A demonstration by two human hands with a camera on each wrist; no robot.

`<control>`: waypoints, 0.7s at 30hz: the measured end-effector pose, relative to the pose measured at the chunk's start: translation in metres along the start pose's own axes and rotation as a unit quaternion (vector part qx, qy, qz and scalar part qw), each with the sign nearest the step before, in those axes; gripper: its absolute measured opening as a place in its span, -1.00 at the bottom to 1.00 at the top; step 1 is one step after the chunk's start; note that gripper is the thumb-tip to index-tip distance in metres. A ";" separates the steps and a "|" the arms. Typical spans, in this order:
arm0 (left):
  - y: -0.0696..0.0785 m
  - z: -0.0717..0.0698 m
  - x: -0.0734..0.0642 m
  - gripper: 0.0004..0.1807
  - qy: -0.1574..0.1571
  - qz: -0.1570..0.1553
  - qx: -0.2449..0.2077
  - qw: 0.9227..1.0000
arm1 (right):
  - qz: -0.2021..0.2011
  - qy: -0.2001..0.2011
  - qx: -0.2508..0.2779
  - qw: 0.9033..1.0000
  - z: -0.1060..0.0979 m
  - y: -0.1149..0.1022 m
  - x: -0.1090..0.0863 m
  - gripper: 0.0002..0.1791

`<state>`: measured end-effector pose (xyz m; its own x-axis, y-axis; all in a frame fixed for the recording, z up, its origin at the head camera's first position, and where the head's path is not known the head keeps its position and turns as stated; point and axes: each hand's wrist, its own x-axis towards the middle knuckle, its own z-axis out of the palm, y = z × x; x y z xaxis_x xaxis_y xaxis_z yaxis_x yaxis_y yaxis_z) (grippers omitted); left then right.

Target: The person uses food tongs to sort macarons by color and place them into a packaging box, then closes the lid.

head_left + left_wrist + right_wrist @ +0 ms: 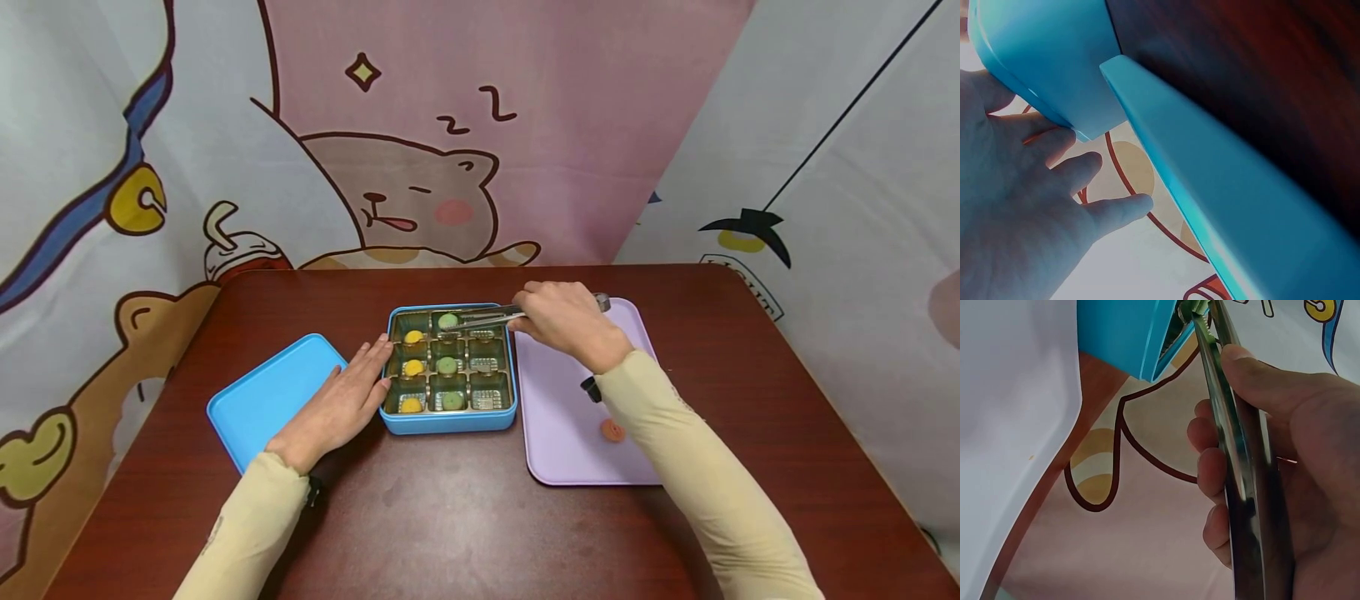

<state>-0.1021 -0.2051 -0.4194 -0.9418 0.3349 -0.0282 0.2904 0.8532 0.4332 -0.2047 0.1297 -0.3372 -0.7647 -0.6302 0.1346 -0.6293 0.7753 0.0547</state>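
Note:
My right hand [566, 321] grips a pair of metal tongs [1244, 462], thumb on one side and curled fingers on the other. Their tips reach left over the blue box [450, 424], right at a green round piece [447, 321] in the far middle compartment. The box has a gold divided insert; three yellow pieces [413, 367] line its left column and three green ones its middle column. With fingers stretched out, my left hand [337, 408] rests against the box's left side. The left wrist view shows those fingers beside the blue wall [1054, 62].
A blue lid [262, 400] lies at the left, partly under my left forearm in the head view. To the right of the box is a lilac tray [555, 442] with an orange-pink round piece [612, 430] on it. A printed cloth hangs behind the brown table [450, 533].

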 end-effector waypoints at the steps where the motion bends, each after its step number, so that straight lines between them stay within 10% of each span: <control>1: 0.000 0.000 0.000 -0.32 0.000 0.000 0.000 1.000 | 0.001 0.000 -0.002 1.000 0.000 0.000 0.000 -0.73; 21: 0.001 0.000 0.000 -0.31 -0.004 -0.004 0.004 1.000 | 0.020 -0.026 -0.002 0.999 -0.003 -0.004 0.006 -0.70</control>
<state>-0.1020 -0.2042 -0.4187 -0.9426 0.3316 -0.0387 0.2846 0.8588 0.4260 -0.2057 0.1230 -0.3338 -0.7951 -0.6004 0.0855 -0.5981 0.7997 0.0535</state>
